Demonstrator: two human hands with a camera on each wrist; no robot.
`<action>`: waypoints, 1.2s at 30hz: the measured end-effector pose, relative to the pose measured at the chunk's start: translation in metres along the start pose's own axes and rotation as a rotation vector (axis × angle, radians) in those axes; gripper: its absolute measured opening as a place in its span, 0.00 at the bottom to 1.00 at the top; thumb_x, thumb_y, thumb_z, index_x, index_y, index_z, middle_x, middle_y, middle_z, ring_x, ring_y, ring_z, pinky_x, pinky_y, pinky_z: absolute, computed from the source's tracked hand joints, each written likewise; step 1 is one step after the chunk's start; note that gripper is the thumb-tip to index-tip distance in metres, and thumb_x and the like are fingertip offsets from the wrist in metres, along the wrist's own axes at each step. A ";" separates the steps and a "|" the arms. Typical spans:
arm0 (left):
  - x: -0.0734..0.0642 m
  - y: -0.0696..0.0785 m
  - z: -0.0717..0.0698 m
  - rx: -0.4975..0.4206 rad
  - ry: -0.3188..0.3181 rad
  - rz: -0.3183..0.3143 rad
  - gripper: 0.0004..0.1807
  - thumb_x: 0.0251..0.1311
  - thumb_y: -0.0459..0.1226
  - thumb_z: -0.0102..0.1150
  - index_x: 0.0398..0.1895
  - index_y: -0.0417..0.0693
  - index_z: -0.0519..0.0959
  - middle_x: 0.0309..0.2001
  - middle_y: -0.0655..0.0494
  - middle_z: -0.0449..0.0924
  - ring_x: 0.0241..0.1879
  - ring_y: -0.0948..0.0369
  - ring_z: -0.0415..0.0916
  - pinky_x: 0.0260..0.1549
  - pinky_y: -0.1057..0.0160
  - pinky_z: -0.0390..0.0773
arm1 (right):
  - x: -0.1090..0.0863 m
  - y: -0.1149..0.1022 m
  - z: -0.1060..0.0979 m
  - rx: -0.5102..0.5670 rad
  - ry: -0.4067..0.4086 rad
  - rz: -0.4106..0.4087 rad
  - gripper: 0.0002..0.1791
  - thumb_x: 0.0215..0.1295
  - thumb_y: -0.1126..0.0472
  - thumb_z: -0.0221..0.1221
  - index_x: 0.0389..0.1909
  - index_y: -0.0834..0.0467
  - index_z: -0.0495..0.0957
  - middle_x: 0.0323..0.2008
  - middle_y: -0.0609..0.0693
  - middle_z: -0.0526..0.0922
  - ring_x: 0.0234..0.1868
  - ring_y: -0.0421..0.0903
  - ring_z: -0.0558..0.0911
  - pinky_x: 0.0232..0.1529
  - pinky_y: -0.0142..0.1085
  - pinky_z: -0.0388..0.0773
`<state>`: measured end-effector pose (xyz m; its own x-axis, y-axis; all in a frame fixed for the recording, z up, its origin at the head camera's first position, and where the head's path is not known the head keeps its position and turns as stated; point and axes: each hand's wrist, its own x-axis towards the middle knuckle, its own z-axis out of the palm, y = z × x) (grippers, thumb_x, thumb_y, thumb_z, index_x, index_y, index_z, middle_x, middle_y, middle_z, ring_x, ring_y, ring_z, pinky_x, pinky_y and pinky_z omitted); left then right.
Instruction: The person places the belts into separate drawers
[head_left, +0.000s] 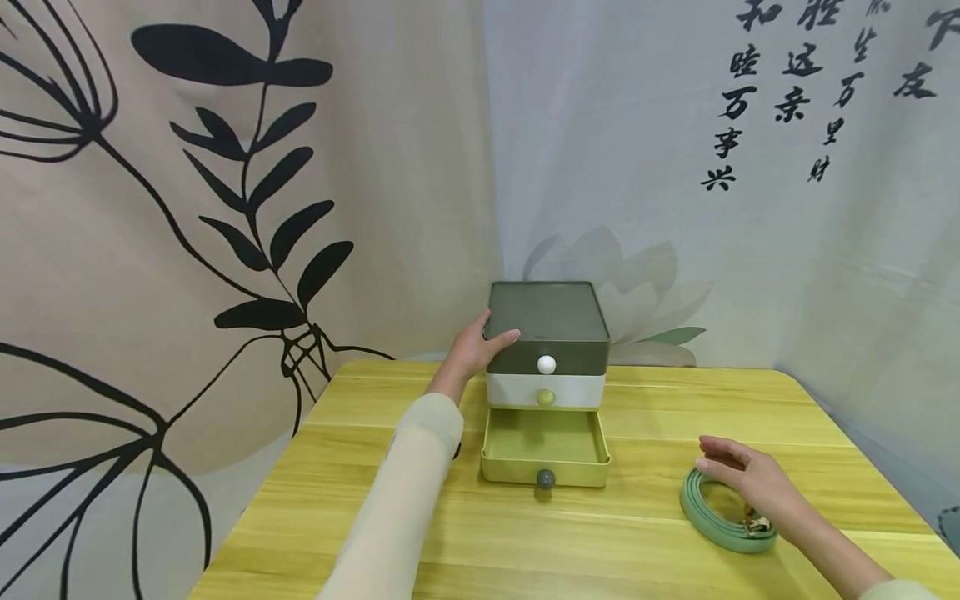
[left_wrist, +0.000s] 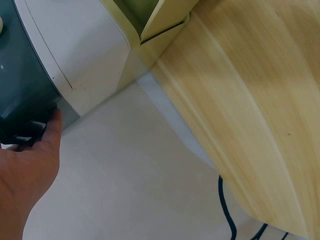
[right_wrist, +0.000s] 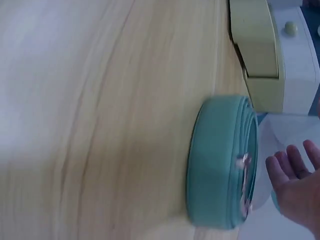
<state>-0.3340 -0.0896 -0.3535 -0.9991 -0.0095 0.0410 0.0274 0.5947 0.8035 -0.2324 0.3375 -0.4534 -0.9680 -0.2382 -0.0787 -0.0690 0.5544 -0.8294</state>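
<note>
A small drawer unit with a dark green top tier, a white middle tier and a yellow-green bottom tier stands toward the back of the table. Its bottom drawer is pulled out, and nothing shows inside. My left hand rests against the unit's upper left side, thumb lying over the top edge. In the left wrist view, a finger touches the dark tier's side. On the right, a coiled green belt with a metal buckle lies on the table. My right hand hovers just above the coil, fingers loosely bent and holding nothing.
The wooden table has rounded back corners. Behind it hangs a pale curtain printed with dark plants and characters. The two upper drawers are closed, with a white knob and a yellow-green knob.
</note>
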 end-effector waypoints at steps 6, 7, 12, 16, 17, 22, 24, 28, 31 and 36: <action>0.000 -0.001 0.000 -0.011 -0.001 0.000 0.50 0.63 0.63 0.56 0.80 0.53 0.48 0.78 0.49 0.49 0.75 0.48 0.49 0.69 0.46 0.56 | -0.005 0.017 -0.013 -0.098 0.030 -0.023 0.37 0.73 0.45 0.56 0.72 0.66 0.62 0.67 0.66 0.69 0.62 0.61 0.73 0.45 0.27 0.75; 0.000 0.000 0.000 -0.013 0.001 -0.001 0.50 0.63 0.63 0.56 0.80 0.53 0.48 0.78 0.49 0.49 0.75 0.48 0.49 0.69 0.46 0.56 | -0.006 0.019 -0.015 -0.111 0.035 -0.024 0.37 0.73 0.45 0.56 0.71 0.66 0.63 0.66 0.66 0.69 0.62 0.60 0.73 0.44 0.27 0.75; 0.001 0.001 -0.001 0.000 0.006 0.004 0.50 0.64 0.63 0.56 0.80 0.53 0.48 0.78 0.48 0.50 0.75 0.48 0.49 0.69 0.47 0.56 | -0.009 0.031 -0.025 -0.134 0.022 0.011 0.38 0.74 0.45 0.55 0.72 0.67 0.61 0.67 0.68 0.68 0.63 0.63 0.71 0.45 0.32 0.78; 0.001 0.000 -0.001 0.006 0.002 0.006 0.50 0.63 0.63 0.56 0.80 0.52 0.48 0.78 0.48 0.50 0.75 0.48 0.49 0.69 0.46 0.57 | -0.012 0.040 -0.031 -0.118 0.008 0.053 0.40 0.74 0.44 0.54 0.73 0.68 0.59 0.68 0.70 0.64 0.66 0.69 0.65 0.50 0.45 0.79; 0.001 0.000 0.000 0.004 0.003 0.004 0.51 0.63 0.64 0.56 0.80 0.52 0.48 0.78 0.48 0.50 0.75 0.48 0.50 0.69 0.46 0.57 | -0.013 0.041 -0.032 -0.123 0.013 0.057 0.40 0.74 0.43 0.54 0.73 0.68 0.59 0.68 0.70 0.64 0.66 0.70 0.64 0.51 0.48 0.78; 0.001 -0.001 0.001 -0.013 0.006 -0.002 0.51 0.63 0.63 0.57 0.80 0.52 0.48 0.78 0.49 0.49 0.75 0.48 0.49 0.69 0.46 0.57 | -0.015 0.049 -0.036 -0.148 0.003 0.072 0.41 0.73 0.42 0.55 0.72 0.70 0.59 0.68 0.72 0.63 0.66 0.73 0.62 0.53 0.58 0.74; 0.001 -0.001 0.001 -0.019 0.002 -0.004 0.51 0.63 0.63 0.57 0.80 0.52 0.48 0.78 0.49 0.49 0.75 0.48 0.49 0.69 0.46 0.57 | -0.015 0.053 -0.038 -0.156 -0.023 0.086 0.41 0.72 0.42 0.55 0.72 0.70 0.59 0.68 0.73 0.63 0.66 0.75 0.61 0.52 0.59 0.74; 0.001 0.000 0.001 -0.025 -0.002 -0.014 0.50 0.63 0.63 0.57 0.80 0.54 0.48 0.78 0.50 0.49 0.75 0.48 0.48 0.69 0.45 0.57 | -0.015 0.063 -0.039 -0.161 -0.073 0.109 0.42 0.71 0.42 0.56 0.71 0.70 0.60 0.67 0.75 0.63 0.65 0.74 0.63 0.51 0.57 0.75; 0.000 0.000 0.001 -0.026 -0.002 -0.009 0.50 0.63 0.63 0.56 0.80 0.54 0.47 0.78 0.50 0.49 0.75 0.48 0.48 0.69 0.45 0.57 | -0.016 0.070 -0.039 -0.136 -0.089 0.109 0.41 0.71 0.44 0.58 0.70 0.71 0.61 0.64 0.73 0.68 0.62 0.70 0.69 0.51 0.51 0.77; -0.001 0.000 0.001 -0.025 0.000 -0.007 0.50 0.63 0.63 0.57 0.80 0.54 0.48 0.78 0.50 0.49 0.75 0.49 0.48 0.69 0.45 0.57 | -0.016 0.075 -0.040 -0.112 -0.099 0.100 0.41 0.70 0.46 0.60 0.70 0.72 0.61 0.63 0.71 0.70 0.62 0.67 0.72 0.49 0.43 0.80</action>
<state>-0.3333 -0.0888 -0.3543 -0.9993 -0.0133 0.0353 0.0212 0.5742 0.8184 -0.2315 0.4148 -0.4923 -0.9432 -0.2518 -0.2167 -0.0053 0.6635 -0.7481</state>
